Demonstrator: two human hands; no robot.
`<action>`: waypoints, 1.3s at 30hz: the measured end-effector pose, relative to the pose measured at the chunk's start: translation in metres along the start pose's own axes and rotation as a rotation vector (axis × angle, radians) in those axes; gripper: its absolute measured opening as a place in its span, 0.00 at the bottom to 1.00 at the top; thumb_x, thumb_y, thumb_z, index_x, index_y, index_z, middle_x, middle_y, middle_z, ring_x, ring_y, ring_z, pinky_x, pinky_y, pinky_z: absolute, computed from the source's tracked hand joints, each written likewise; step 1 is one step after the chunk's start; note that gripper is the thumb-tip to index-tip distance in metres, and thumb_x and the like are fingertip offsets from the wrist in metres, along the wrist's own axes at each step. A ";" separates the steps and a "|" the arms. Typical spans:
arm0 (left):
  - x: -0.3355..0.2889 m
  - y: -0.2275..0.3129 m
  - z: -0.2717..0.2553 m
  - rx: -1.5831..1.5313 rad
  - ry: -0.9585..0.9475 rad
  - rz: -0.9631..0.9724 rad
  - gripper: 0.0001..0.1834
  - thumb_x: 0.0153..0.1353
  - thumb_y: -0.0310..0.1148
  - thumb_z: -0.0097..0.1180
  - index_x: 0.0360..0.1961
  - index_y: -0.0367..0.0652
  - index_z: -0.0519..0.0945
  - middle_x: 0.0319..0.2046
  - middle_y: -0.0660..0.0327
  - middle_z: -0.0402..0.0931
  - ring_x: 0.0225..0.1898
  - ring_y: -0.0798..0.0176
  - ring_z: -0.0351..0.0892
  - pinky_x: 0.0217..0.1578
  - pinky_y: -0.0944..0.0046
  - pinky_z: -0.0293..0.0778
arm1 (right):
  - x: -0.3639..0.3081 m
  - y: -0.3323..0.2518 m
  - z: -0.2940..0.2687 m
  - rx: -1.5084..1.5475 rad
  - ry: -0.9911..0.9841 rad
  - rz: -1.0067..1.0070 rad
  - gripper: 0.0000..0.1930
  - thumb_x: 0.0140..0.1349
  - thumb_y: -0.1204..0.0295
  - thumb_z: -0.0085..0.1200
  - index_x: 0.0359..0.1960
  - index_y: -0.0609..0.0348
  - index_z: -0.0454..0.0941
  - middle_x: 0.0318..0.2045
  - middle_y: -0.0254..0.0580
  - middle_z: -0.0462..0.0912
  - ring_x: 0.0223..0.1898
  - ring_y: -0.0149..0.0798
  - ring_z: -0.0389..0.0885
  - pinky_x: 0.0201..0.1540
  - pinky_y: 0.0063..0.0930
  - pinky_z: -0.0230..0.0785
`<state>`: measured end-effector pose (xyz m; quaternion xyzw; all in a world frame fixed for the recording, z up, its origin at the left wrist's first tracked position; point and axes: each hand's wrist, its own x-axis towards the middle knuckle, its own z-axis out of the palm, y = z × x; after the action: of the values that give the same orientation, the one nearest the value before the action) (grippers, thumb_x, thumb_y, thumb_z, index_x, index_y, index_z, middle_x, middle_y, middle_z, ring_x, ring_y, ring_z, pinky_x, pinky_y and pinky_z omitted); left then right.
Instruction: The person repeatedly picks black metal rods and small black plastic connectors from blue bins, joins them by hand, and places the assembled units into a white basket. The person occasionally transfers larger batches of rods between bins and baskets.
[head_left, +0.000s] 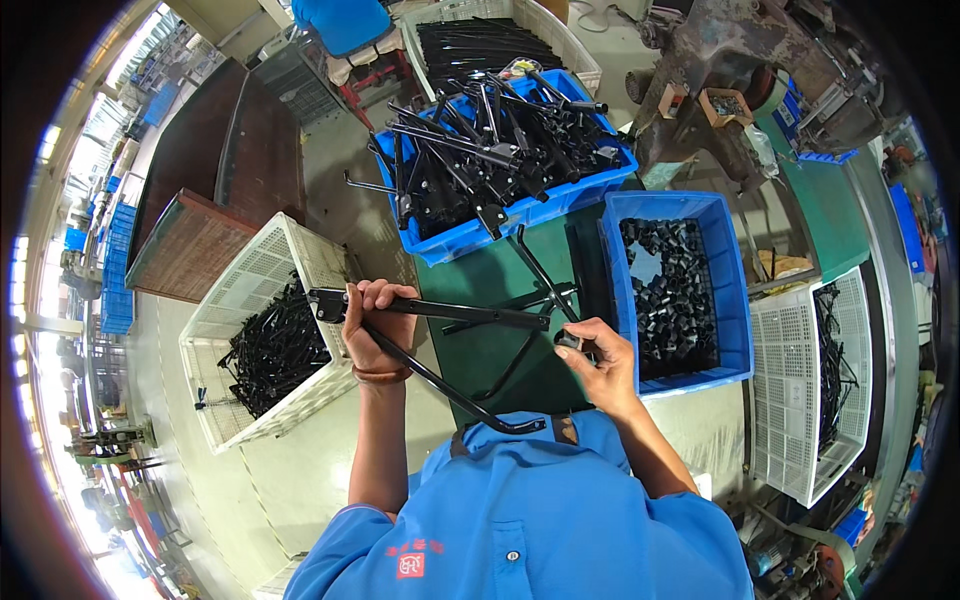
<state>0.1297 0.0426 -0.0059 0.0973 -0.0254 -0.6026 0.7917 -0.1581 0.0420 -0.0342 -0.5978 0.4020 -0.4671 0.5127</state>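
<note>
My left hand [378, 328] is closed around a black metal folding bracket [470, 312] near its hinged end. One tube of the bracket points right toward my other hand, while a thinner arm slants down to a bent tip near my shirt. Between the thumb and fingers of my right hand [606, 368] is a small black cap-like piece [568, 340], just beyond the tube's end and apart from it. Similar black rods [540, 268] lie crossed on the green tabletop [465, 280] under my hands.
Ahead, a blue crate [440, 246] is heaped with black brackets. A second blue crate [738, 300] at right holds many small black pieces. White baskets [205, 375] of black rods stand left, far right [785, 400] and at the back [590, 70]. Heavy machinery [690, 80] stands back right.
</note>
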 end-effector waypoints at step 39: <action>0.098 -0.058 0.159 1.091 -0.906 0.425 0.06 0.60 0.32 0.57 0.31 0.46 0.72 0.29 0.65 0.70 0.34 0.65 0.69 0.48 0.57 0.65 | 0.042 0.008 -0.051 -0.101 0.230 0.046 0.30 0.58 0.78 0.56 0.63 0.62 0.61 0.47 0.52 0.78 0.45 0.38 0.80 0.48 0.30 0.73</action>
<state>0.0759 -0.0855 0.1311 0.2116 -0.6640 -0.3190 0.6424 -0.1981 -0.0113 -0.0341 -0.5560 0.4949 -0.5000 0.4427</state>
